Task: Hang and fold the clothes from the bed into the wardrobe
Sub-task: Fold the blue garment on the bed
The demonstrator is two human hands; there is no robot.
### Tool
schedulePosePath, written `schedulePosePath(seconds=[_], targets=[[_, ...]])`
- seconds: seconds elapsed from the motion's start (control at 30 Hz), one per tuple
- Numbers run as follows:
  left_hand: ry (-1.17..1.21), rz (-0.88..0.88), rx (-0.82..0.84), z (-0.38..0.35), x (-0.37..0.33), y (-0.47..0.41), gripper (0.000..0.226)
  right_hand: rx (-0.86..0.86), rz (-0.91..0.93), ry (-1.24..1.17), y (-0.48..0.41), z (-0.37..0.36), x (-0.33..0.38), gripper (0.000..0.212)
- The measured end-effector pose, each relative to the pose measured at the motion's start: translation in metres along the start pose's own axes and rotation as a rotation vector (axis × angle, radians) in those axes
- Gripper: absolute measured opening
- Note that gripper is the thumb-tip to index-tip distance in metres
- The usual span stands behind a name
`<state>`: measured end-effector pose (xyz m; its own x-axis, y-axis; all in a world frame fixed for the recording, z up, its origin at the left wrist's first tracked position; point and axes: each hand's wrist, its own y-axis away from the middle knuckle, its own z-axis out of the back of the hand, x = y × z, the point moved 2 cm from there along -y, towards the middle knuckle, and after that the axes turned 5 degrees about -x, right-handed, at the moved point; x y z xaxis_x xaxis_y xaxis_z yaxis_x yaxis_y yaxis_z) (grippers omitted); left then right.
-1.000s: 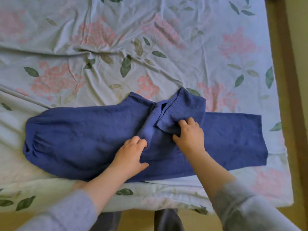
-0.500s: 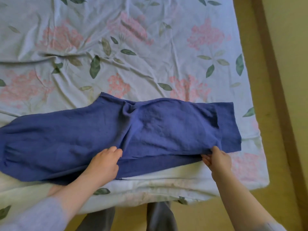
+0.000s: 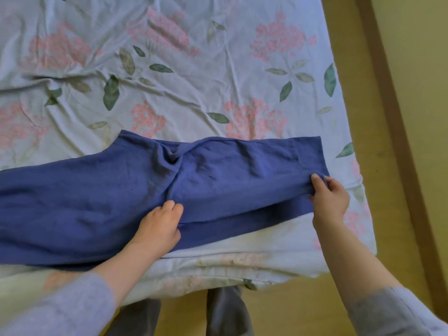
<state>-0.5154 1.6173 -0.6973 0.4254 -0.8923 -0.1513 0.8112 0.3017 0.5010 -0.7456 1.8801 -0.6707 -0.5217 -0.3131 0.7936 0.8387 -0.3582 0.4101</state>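
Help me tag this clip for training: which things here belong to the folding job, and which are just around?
Job: blue garment; left hand, holding its middle; right hand, pinching its right end.
Just around: floral bedsheet; yellow floor.

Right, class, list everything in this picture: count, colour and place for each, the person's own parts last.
blue garment: one, blue, spread along the bed's near edge.
bed cover: one, pale with pink flowers and green leaves, under the garment.
floor: one, yellowish, right of and below the bed.
legs: two, dark grey, bottom centre beside the bed.
sleeves: two, grey, bottom corners.
left hand: one, fingers curled on the garment's middle.
right hand: one, pinches the garment's right end.
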Motion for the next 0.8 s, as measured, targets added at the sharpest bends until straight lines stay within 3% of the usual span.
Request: schedulePosePath(seconds=[0.07,0.27,0.4,0.6,0.73,0.8], targets=[[0.047,-0.003,0.006,-0.001,0.001,-0.004,0.012,0.049,0.094,0.126,-0.003,0.013,-0.001,0.013],[0.465,-0.028,0.209,0.002,0.013,-0.002,0.012,0.125,0.001,0.445,-0.011,0.030,-0.033,0.007],[0.349,-0.076,0.317,0.004,0.003,-0.007,0.009,0.161,0.207,0.565,-0.010,0.004,-0.021,0.020],[0.141,-0.172,-0.030,0.006,-0.040,-0.024,0.043,0.209,0.288,0.572,-0.042,-0.035,0.008,0.027],[0.152,-0.142,-0.100,0.003,-0.065,-0.034,0.031,0.325,0.351,0.597,-0.059,-0.044,0.019,0.042],[0.178,-0.180,-0.121,0.004,-0.071,-0.036,0.017,0.275,0.418,0.591,-0.065,-0.037,0.020,0.034]])
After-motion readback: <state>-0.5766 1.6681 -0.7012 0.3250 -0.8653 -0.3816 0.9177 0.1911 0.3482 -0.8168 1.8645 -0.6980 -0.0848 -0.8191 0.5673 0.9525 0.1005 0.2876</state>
